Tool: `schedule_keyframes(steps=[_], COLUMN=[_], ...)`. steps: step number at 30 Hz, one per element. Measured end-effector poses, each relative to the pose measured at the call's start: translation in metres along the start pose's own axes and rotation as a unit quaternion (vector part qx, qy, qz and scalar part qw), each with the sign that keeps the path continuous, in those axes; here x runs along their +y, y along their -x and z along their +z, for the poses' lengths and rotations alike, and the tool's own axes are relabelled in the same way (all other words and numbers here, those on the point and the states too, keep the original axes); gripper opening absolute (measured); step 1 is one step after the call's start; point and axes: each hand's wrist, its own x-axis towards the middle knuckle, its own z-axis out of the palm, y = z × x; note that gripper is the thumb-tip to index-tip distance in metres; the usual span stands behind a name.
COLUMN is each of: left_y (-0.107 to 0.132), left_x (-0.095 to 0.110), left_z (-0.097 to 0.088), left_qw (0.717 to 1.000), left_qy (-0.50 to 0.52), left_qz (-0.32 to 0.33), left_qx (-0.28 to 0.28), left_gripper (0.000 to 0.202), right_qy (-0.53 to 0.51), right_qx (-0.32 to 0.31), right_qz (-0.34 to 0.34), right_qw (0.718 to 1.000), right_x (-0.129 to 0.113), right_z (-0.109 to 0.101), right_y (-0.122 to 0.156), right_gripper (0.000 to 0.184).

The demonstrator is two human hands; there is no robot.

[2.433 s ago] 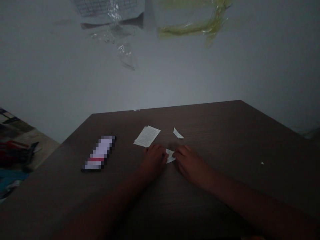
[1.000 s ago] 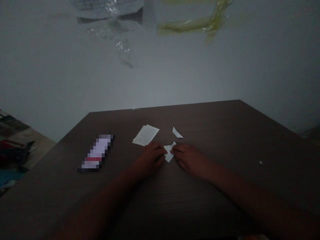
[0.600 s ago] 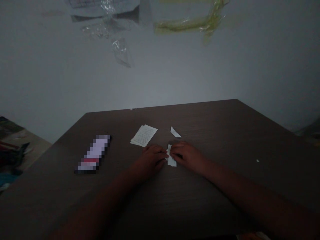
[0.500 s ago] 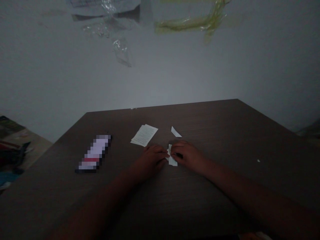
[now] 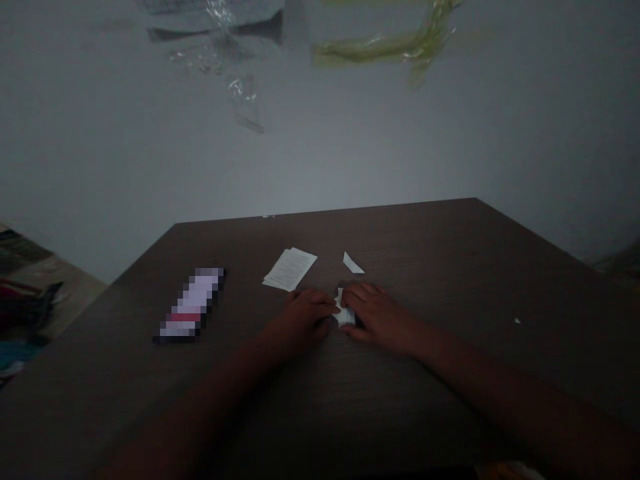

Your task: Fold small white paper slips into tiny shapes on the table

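Note:
A small piece of white paper (image 5: 345,316) lies on the dark table between my two hands, its upper part bent or folded. My left hand (image 5: 309,317) is at its left edge, with fingertips pressed onto the paper. From the other side my right hand (image 5: 375,312) grips it, thumb at the lower edge and curled fingers at the top. Part of the paper is hidden under the fingers. Just beyond my left hand rests a stack of printed paper sheets (image 5: 290,269). A narrow paper strip (image 5: 353,263) lies beyond my right hand.
A phone (image 5: 193,303), blurred into blocks, lies on the table (image 5: 425,247) to the left. A tiny paper scrap (image 5: 517,321) is at the right. The wall (image 5: 320,140) with tape on it rises behind the table. Assorted items lie beyond the table's left side.
My right thumb has moved down to the lower edge of the paper, and the right fingers have shifted over it. The paper's lower part now looks curved. My left hand stays nearly still.

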Motion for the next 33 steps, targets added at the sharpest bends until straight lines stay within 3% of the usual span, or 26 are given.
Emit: schedule_keyframes(steps=[3,7,10,14,25,33], left_y=[0.0,-0.001,-0.003,-0.005,-0.006,-0.005], left_x=[-0.001,0.008,0.019,0.026,0.02,0.011], left_z=[0.001,0.003,0.004,0.007,0.008,0.013], left_qw=[1.0,1.0,0.999,0.996,0.996,0.995], left_qy=[0.003,-0.002,-0.013,-0.021,0.006,0.021], left_qz=[0.007,-0.006,-0.041,-0.078,-0.083,-0.083], left_qx=[0.015,0.027,0.033,0.031,0.037,0.043], left_gripper=[0.04,0.031,0.026,0.023,0.029,0.033], right_qy=[-0.028,-0.092,-0.101,-0.097,-0.103,-0.112], right_qx=[0.001,0.003,0.009,0.017,0.026,0.065], right_qz=[-0.014,-0.023,-0.02,-0.008,-0.023,-0.015], right_qw=[1.0,0.995,0.995,0.995,0.994,0.992], right_x=[0.003,0.011,0.015,0.016,0.021,0.018], right_z=[-0.004,-0.01,-0.007,-0.001,0.001,0.005], right_y=[0.0,-0.003,-0.005,-0.005,-0.005,-0.004], right_gripper=[0.04,0.013,0.011,0.018,0.023,0.043])
